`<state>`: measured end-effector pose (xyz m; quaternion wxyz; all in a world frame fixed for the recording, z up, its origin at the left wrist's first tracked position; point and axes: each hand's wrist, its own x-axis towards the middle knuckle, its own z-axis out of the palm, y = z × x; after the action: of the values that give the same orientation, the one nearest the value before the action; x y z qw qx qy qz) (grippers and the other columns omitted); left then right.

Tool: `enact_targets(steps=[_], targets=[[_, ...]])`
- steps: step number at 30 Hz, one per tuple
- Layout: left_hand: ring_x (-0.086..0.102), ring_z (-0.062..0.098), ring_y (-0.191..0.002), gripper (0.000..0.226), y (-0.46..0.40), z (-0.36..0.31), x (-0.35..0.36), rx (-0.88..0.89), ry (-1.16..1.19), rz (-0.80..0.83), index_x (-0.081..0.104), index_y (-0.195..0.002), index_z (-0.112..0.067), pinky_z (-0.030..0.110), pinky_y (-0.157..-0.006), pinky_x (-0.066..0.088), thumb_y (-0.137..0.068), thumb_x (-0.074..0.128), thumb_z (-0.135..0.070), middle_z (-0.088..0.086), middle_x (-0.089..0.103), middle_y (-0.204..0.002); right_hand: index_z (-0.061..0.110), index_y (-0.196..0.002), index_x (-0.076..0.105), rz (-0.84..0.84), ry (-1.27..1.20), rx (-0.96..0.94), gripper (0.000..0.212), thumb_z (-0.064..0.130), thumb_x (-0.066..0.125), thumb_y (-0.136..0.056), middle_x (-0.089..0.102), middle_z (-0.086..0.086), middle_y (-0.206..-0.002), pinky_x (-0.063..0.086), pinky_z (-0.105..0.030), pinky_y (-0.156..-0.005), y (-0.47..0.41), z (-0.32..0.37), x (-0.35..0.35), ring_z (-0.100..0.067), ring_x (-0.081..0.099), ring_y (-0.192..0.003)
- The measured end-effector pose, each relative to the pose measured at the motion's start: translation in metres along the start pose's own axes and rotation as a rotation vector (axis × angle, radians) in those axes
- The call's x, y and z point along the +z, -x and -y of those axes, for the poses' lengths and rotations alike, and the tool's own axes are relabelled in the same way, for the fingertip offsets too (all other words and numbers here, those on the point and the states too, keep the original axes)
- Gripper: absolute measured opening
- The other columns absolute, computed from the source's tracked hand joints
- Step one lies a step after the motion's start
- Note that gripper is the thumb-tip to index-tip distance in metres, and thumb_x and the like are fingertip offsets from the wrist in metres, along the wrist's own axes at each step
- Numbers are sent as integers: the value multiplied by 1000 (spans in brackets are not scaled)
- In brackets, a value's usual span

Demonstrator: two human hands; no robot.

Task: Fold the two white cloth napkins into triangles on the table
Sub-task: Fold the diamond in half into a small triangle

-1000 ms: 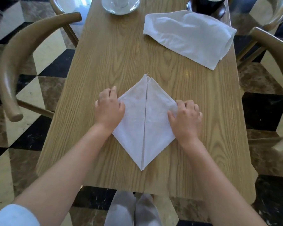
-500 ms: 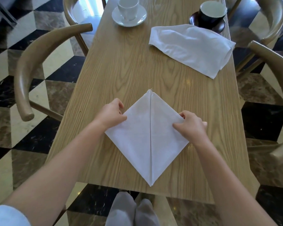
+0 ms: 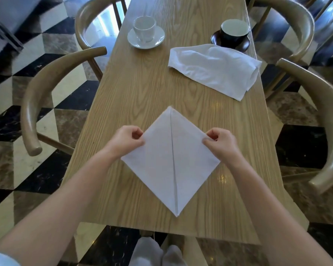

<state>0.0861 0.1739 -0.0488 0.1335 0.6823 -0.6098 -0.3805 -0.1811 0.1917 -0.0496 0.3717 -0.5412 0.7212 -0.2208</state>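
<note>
A white napkin, folded into a kite shape [image 3: 171, 158], lies flat on the near half of the wooden bench [image 3: 142, 89]; its long point faces the person and its short point faces away; a straight seam runs down its middle where two flaps meet. The left hand [image 3: 126, 140] pinches the napkin's left corner between thumb and curled fingers; the right hand [image 3: 220, 140] pinches the right corner in the same manner; both forearms reach in from the near edge, and the corners look slightly raised off the wood, though how far is hard to tell.

The second white napkin [image 3: 213, 69] lies loosely bunched and wrinkled on the far right of the bench, well apart from the first, its right end close to the bench's edge; just beyond it stands a dark cup on a dark saucer [image 3: 232, 35], the napkin's far edge touching or overlapping the saucer; to the left of that stands a white cup on a white saucer [image 3: 145, 33].

Curved wooden chairs [image 3: 46, 89] stand on both sides of the bench; the floor [image 3: 12, 116] is tiled in black, cream and brown marble; two grey-socked feet [image 3: 158, 252] show below the near edge.
</note>
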Motion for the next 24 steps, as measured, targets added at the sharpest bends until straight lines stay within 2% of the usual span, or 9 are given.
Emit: enact_targets(steps=[2, 6, 9, 11, 13, 16, 18, 21, 24], targets=[[59, 13, -74, 7, 0, -16, -10, 137, 32, -182, 64, -81, -14, 10, -62, 42, -83, 64, -7, 1, 66, -81, 12, -77, 65, -111, -42, -127, 7, 16, 60, -81, 60, 8, -70, 45, -54, -90, -3, 15, -15, -18, 59, -76], [60, 12, -76, 5, 6, -54, -37, 510, 8, -518, 65, -90, -10, 19, -70, 50, -86, 63, -13, 0, 65, -86, 14, -78, 64, -392, -156, -436, 7, 20, 63, -82, 59, 13, -74, 49, -51, -78, -2, 49, -52, -12, 58, -72], [59, 17, -75, 6, 15, -67, -47, 758, -27, -655, 66, -85, -1, 24, -71, 50, -85, 66, -7, 9, 65, -83, 16, -80, 63, -591, -66, -644, 6, 22, 63, -83, 54, 21, -78, 45, -47, -86, 5, 53, -69, 0, 51, -77], [60, 22, -75, 3, 23, -63, -40, 869, -97, -633, 66, -83, 3, 31, -71, 51, -83, 67, 1, 14, 64, -81, 13, -79, 64, -666, 72, -750, 8, 19, 66, -83, 58, 12, -81, 36, -40, -89, 14, 40, -70, -7, 52, -83], [61, 24, -77, 2, 34, -46, -25, 916, -175, -538, 66, -81, 4, 34, -73, 51, -80, 66, 3, 14, 65, -82, 13, -77, 65, -613, 269, -835, 5, 12, 69, -80, 64, 4, -81, 31, -39, -84, 25, 13, -64, -17, 57, -83], [64, 24, -85, 21, 54, -4, -2, 910, -390, -184, 70, -89, -4, 34, -81, 48, -73, 63, -15, 7, 68, -92, 16, -87, 70, -238, 578, -832, 27, 4, 78, -63, 66, -2, -91, 31, -42, -84, 48, -42, -45, -29, 62, -89], [64, 21, -94, 34, 63, 19, 9, 894, -471, -15, 70, -100, -7, 34, -89, 46, -72, 62, -25, 4, 68, -103, 17, -102, 70, -29, 597, -761, 42, 4, 77, -63, 65, -6, -109, 36, -46, -90, 63, -70, -31, -31, 61, -103], [61, 20, -109, 36, 58, 21, 26, 851, -410, -83, 66, -113, -6, 37, -96, 45, -82, 59, -25, 5, 65, -117, 15, -120, 62, -70, 532, -675, 36, 17, 53, -85, 54, -9, -133, 33, -47, -101, 72, -78, -12, -27, 45, -128], [50, 21, -126, 40, 46, -5, 56, 789, -305, -152, 59, -124, -4, 39, -105, 37, -90, 48, -22, 8, 56, -132, 11, -131, 52, -222, 421, -489, 42, 21, 39, -92, 42, -10, -144, 26, -49, -109, 63, -52, 18, -25, 31, -138]])
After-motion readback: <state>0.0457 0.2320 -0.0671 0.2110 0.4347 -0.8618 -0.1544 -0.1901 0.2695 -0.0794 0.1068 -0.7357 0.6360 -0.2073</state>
